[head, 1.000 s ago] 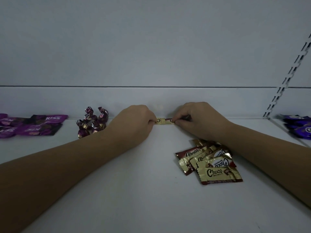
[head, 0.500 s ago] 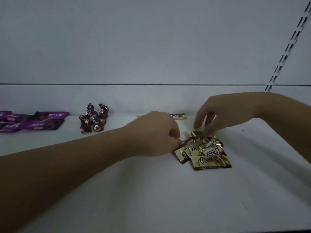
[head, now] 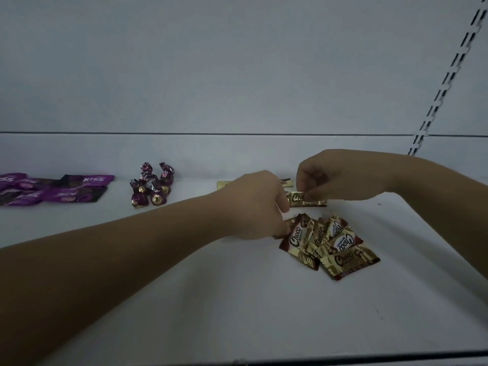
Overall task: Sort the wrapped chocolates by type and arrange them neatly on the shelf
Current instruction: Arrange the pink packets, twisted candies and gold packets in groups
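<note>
**Held items.** The right hand (head: pixel 340 178) hangs just above the white shelf (head: pixel 237 299), fingers (head: pixel 310 192) curled down and pinching one gold foil Choco sachet (head: pixel 307 199) by its top edge. The sachet is level and face-out, which suggests it is being squared up before it is set down. The left hand (head: pixel 253 204) has its fingers bent, and their tips appear to pinch the corner of a brown-and-gold Choco sachet (head: pixel 293 233) at the left edge of the loose pile of Choco sachets (head: pixel 340 244). This is probably to free that sachet or to steady the heap.

**Placement.** Gold wrapper ends (head: pixel 287 182) show against the white back wall (head: pixel 237 154), behind the hands. My judgement is that a Choco row is started there.

**Count.**
- Choco sachets, pinched: two.
- Choco sachets in the pile: about six. They overlap, so the count is not exact.
- Choco sachets at the wall: at least one, with the rest hidden.
- Purple twist-wrapped foil balls (head: pixel 151 186): roughly seven, clustered to the left.
- Flat purple KISS sachets (head: pixel 79 192): at least five, cut off by the frame edge.

The types lie well apart from one another.
</note>
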The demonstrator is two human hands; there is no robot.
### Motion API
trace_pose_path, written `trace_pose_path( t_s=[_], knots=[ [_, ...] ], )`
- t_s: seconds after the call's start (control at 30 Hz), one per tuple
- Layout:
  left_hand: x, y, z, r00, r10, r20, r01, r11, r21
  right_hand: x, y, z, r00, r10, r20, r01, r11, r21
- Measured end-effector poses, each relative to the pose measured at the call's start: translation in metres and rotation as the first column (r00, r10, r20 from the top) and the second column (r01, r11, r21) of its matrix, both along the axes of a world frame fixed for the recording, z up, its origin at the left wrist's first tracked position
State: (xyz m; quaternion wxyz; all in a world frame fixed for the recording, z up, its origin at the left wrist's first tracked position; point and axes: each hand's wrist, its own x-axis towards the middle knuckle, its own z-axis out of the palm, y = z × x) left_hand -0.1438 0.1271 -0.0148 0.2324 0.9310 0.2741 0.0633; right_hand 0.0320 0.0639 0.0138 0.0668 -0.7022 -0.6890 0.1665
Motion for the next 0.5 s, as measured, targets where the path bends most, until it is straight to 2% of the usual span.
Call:
trace_pose_path(
  t_s=[0.23, 0.43, 0.5],
  knots=[
    [0.0, -0.008, 0.001, 0.999, -0.026, -0.042, 0.025, 1.0, -0.014, -0.002, 0.012, -0.007, 1.0, 0.013, -0.028, -0.011, 0.996, 0.089],
    [-0.003, 0.001, 0.0, 0.998, 0.051, -0.031, -0.054, 0.994, -0.098, 0.001, 0.016, -0.008, 1.0, -0.009, -0.028, 0.013, 0.991, 0.13],
    [-0.001, -0.001, -0.002, 0.999, 0.044, -0.027, -0.046, 0.997, -0.066, 0.002, 0.018, -0.01, 0.999, -0.02, -0.036, 0.026, 0.987, 0.156]
  ],
)
